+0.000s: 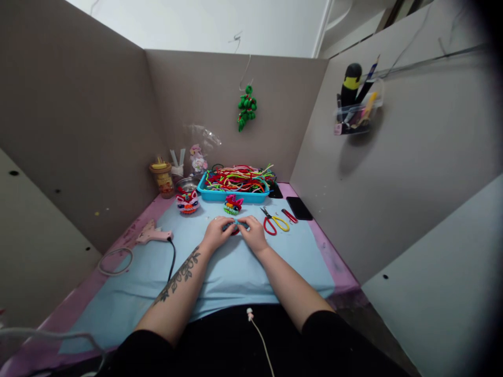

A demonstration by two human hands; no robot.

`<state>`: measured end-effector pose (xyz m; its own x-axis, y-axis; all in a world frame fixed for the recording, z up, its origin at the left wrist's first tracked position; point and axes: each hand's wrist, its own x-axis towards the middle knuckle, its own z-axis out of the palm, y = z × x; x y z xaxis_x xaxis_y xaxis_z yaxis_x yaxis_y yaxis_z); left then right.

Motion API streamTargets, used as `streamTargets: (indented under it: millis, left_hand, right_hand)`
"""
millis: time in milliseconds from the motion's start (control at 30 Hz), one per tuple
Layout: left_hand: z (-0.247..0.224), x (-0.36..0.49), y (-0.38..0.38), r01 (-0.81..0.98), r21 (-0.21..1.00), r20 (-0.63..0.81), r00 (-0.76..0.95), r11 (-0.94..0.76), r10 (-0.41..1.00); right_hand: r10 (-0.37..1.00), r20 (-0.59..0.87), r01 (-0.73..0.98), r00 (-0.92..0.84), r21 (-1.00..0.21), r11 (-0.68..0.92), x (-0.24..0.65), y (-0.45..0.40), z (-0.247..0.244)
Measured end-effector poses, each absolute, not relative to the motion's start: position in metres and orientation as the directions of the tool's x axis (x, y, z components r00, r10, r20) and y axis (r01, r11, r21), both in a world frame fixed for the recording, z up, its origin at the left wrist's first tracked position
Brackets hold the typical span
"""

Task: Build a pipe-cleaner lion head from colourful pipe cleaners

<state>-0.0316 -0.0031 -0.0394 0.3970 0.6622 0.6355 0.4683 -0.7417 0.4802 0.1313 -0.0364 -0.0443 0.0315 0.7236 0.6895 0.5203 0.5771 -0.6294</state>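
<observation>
My left hand (215, 233) and my right hand (253, 234) meet at the middle of the blue cloth (231, 267). Between their fingertips they grip a small blue pipe-cleaner piece (236, 223), with a bit of red and something dark below it. The fingers cover most of its shape. Just beyond the hands stands a small pink, orange and green pipe-cleaner figure (233, 204). Farther left is a larger red, pink and orange lion-like head (187, 203). To the right of my right hand lie pliers (275, 222) with one red and one yellow handle.
Behind the figures stands a blue tray (231, 197) heaped with coloured pipe cleaners (239, 179). A pink glue gun (154, 233) with a cord lies left. A red cutter (290, 215) and black phone (299, 208) lie right. Grey partitions (196, 104) enclose the table on three sides.
</observation>
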Motion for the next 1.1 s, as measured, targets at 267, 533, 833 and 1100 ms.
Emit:
streamTargets:
  millis: [267, 533, 833, 1100]
  left_hand:
    - [-0.036, -0.032, -0.006, 0.492, 0.471, 0.618, 0.408, -0.732, 0.672]
    - [-0.033, -0.032, -0.008, 0.572, 0.365, 0.646, 0.412, -0.734, 0.642]
    - [-0.034, -0.032, -0.009, 0.572, 0.367, 0.670, 0.385, -0.734, 0.634]
    - [-0.033, -0.031, -0.009, 0.508, 0.466, 0.642, 0.370, -0.725, 0.672]
  right_hand:
    - [0.720, 0.693, 0.525, 0.031, -0.624, 0.578, 0.129, -0.037, -0.044]
    - [0.907, 0.401, 0.176, 0.128, -0.909, 0.377, 0.125, -0.028, -0.054]
    - [0.970, 0.223, -0.111, 0.098, -0.966, 0.233, 0.123, -0.028, -0.050]
    - [0.904, 0.369, 0.162, 0.216, -0.927, 0.340, 0.127, -0.033, -0.044]
